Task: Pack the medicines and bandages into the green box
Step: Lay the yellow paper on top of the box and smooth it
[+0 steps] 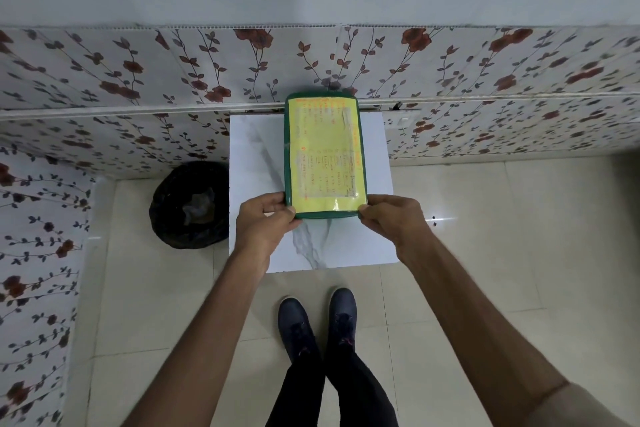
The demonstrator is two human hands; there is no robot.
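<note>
The green box (325, 154) is closed, its lid covered by a yellow sheet with red and dark writing. It is over the white marble-patterned table (256, 163), its long side pointing away from me. My left hand (265, 224) grips its near left corner and my right hand (393, 220) grips its near right corner. Whether the box rests on the table or is lifted I cannot tell. No medicines or bandages are in sight.
A bin lined with a black bag (190, 206) stands on the floor just left of the table. Flowered wall panels (138, 73) run behind and along the left. My dark shoes (318, 322) stand on the pale tiled floor (502, 236).
</note>
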